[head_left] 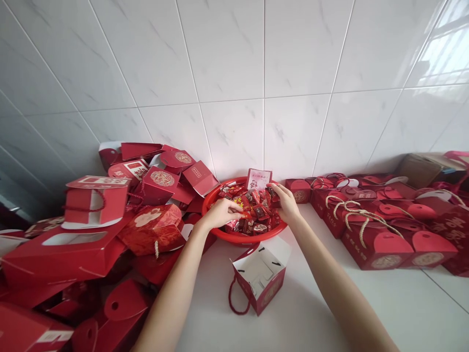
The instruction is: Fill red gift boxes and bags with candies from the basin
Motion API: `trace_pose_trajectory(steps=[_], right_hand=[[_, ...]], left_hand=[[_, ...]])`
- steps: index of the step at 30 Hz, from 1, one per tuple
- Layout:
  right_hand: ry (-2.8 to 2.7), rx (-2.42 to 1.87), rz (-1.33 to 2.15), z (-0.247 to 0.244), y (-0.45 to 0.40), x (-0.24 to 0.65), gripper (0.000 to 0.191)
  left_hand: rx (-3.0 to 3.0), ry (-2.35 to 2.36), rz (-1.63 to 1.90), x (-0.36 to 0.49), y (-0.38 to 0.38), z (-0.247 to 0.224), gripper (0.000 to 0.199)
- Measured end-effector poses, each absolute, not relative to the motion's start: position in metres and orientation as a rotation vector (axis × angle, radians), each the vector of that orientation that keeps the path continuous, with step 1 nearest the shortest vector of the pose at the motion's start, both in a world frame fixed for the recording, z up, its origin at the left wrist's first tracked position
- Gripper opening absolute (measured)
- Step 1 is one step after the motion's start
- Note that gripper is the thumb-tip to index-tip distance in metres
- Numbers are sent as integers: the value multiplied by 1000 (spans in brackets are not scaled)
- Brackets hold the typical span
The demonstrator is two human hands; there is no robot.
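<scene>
A round orange-red basin (242, 239) full of small wrapped candies (259, 212) stands against the wall. My left hand (224, 213) reaches over its left side, with thumb and fingers closed on a red-wrapped candy. At the basin's right side, my right hand (286, 201) curls its fingers round a dark red wrapped candy. Behind the candies a pink printed card (259, 179) leans upright. Between my forearms and in front of the basin is an open red gift box (269, 293), its white inside facing up and its dark red cord handle hanging to the left.
A tumbled heap of red gift boxes (91, 244) fills the left side. Closed red boxes with rope handles (381, 244) stand in rows on the right. A brown cardboard box (425, 168) sits behind them. White tiled wall (234, 132) rises behind the white surface (227, 327).
</scene>
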State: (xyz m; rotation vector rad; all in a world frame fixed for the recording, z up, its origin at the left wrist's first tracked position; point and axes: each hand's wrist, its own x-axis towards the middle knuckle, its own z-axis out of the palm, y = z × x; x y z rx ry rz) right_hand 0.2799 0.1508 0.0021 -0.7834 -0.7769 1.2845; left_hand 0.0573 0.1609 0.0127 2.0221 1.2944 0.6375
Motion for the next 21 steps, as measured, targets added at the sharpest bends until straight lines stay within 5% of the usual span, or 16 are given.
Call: trace_pose_trajectory(steps=[8,21], right_hand=[[-799,-768,1307,1,150,280,33],[-783,-749,1319,3,149,280,28]], left_hand=[[1838,1230,985,66,162,17,34],[2166,1397,743,69,160,25,25]])
